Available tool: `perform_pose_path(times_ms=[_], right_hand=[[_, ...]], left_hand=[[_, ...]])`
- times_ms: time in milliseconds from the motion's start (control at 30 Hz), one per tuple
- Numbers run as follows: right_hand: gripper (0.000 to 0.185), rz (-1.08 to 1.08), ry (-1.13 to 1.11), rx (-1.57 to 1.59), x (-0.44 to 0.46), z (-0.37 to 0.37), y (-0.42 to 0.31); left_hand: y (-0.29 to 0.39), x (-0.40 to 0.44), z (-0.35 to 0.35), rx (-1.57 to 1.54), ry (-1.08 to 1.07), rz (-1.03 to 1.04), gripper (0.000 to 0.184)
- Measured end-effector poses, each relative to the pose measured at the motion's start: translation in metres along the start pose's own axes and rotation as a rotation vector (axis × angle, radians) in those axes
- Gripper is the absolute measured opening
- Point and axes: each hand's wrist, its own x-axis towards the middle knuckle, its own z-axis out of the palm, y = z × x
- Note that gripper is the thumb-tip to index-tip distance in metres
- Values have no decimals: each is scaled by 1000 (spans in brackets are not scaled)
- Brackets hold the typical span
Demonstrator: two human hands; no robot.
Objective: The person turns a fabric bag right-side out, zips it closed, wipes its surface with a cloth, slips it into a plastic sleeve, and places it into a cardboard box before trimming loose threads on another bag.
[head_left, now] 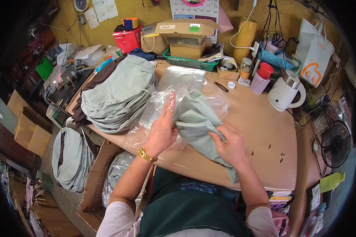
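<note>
A grey-green piece of cloth (195, 118), folded and creased, is held up over the table between my hands. My right hand (229, 144) grips its right side, fingers closed around the fabric, and a loose end hangs below. At the cloth's left edge is my left hand (162, 128), seen side-on with its fingers stretched upward; whether its thumb presses the fabric is hard to tell. Under and behind the cloth lie clear plastic bags (182, 81). To the left stands a tall stack of similar grey-green cloth pieces (118, 91).
A brown-covered table (261, 158) carries black tweezers (221, 86), a white kettle (283, 93) and a green basket (190, 62) with boxes. A fan (335, 144) stands right. On the left floor are a cardboard box (97, 181) holding plastic and another cloth bundle (72, 160).
</note>
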Motion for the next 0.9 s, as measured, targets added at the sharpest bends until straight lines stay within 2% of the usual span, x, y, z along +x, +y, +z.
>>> perform_pose_path(times_ms=[100,133,167,200,233,267,300,333,367,400,433,467,500,567,600,667,733,800,833,867,900], right_hand=[[14,50,-125,-23,16,14,2],[14,52,-126,-21,23,20,12],[16,126,-251,62,32,28,27],[18,198,-375,145,40,37,41],[18,197,-376,147,47,49,51],[22,300,-306,282,54,63,57],[26,400,-234,417,61,70,60],[38,406,-330,834,70,68,54],[38,399,-331,834,72,71,60],[44,554,-253,1011,71,76,74],[49,711,-171,1183,72,82,83],[54,634,35,1194,63,88,90],[54,632,35,1193,65,79,79],[56,534,309,1470,68,53,50],[59,640,391,1374,64,50,68],[56,595,546,1474,70,25,73],[48,455,723,1337,71,-5,105],[47,550,1002,668,80,-46,97],[47,551,1007,655,73,-59,121],[45,267,962,207,64,-70,155],[42,205,739,-210,57,-81,152]], left_hand=[[15,1,-6,31,-101,59,99],[21,0,-5,63,-222,151,97],[27,-2,-4,95,-343,244,94],[36,-4,-4,97,-344,243,94],[46,-7,-5,92,-451,300,93],[57,-11,-7,88,-558,357,92],[69,-14,-9,92,-556,356,92],[81,-17,-11,146,-701,372,90],[87,-21,-13,202,-845,388,88],[86,-27,-14,205,-839,388,88],[82,-35,-15,64,-833,376,88],[77,-42,-15,-79,-825,363,89],[68,-51,-10,-79,-822,365,89],[39,-66,4,-134,-663,289,93],[28,-70,6,-182,-618,268,99],[30,-72,5,-237,-578,251,98],[38,-71,2,-295,-536,235,97],[60,-68,-2,-521,-754,248,100],[71,-66,-3,-532,-758,254,100],[83,-62,-4,-561,-676,348,100],[93,-57,-3,-589,-592,442,99]])
